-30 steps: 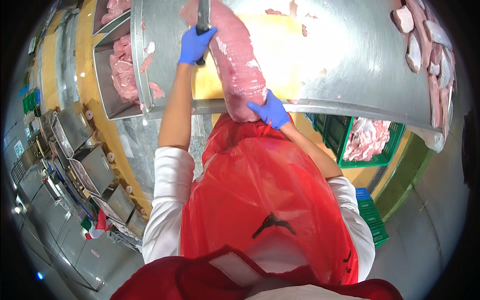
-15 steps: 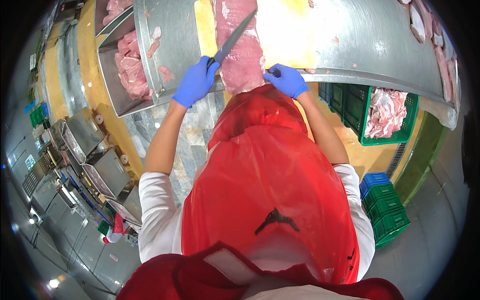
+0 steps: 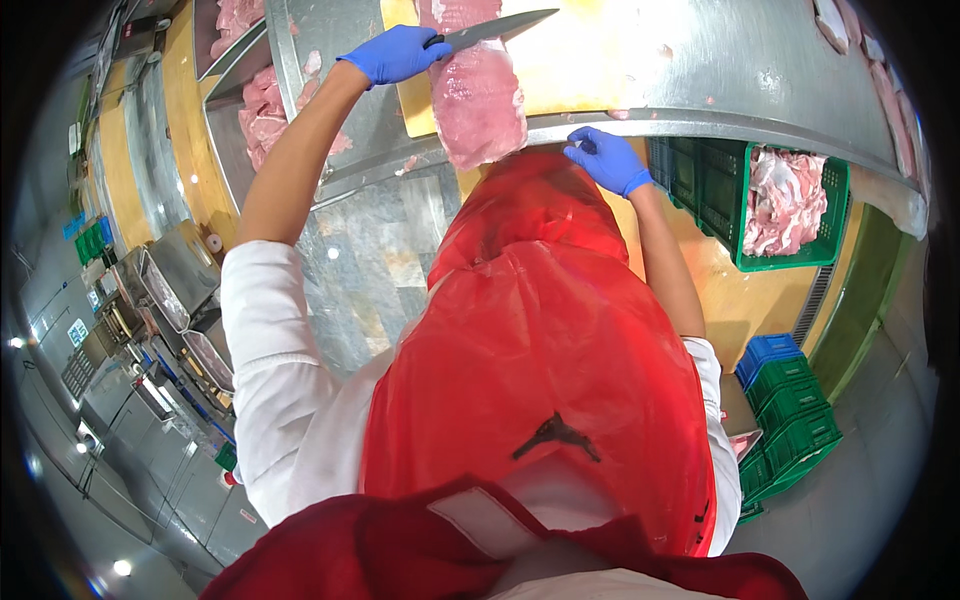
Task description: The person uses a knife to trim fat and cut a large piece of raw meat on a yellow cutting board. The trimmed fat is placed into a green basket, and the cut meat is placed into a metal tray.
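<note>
My left hand [image 3: 393, 55], in a blue glove, is closed round the black handle of a knife [image 3: 500, 28]. The blade points right and lies across the upper part of a long slab of pink meat [image 3: 478, 105]. That slab rests on a yellowish cutting board [image 3: 570, 70], and its near end hangs over the table's front edge. My right hand [image 3: 608, 160], gloved in blue too, is at the table edge to the right of the meat, apart from it. Its fingers are bent with the tips close together; whether anything small is between them is hidden.
The steel table [image 3: 720, 90] carries scraps and more cuts at its far right. Metal bins [image 3: 225, 130] with meat stand at the left. Below the table at right is a green crate [image 3: 838, 215] of trimmings. Stacked green crates [image 3: 795, 420] stand lower right.
My left hand has moved up and away with the knife, whose blade has swung from pointing up-right to nearly level. My right hand has come off the meat's edge, rightward.
</note>
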Tool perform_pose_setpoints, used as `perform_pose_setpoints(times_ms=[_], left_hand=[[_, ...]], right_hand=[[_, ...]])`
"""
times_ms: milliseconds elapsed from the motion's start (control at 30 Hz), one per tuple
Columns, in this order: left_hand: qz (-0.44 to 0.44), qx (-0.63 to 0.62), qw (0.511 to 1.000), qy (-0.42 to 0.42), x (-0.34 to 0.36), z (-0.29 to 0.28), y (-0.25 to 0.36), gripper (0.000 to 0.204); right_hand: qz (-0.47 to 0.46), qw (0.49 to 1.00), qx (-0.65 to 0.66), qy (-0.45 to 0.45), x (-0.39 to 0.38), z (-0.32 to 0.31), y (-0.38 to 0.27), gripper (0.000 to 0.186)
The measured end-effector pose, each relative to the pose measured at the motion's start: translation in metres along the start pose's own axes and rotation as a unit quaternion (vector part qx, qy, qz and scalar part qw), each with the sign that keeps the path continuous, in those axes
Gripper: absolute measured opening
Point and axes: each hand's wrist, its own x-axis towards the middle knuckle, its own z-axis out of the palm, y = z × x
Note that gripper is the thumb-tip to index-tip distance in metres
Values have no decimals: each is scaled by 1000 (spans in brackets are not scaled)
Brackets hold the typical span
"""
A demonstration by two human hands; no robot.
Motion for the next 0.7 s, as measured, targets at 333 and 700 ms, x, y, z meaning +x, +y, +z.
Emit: perform_pose_setpoints(times_ms=[333, 700], left_hand=[[-300, -400, 866, -19, -192, 78, 105, 42], [-238, -566, 759, 216, -204, 99, 82, 35]], right_hand=[[21, 927, 351, 133, 21, 1, -40, 36], [-77, 980, -73, 166, 155, 10, -126, 37]])
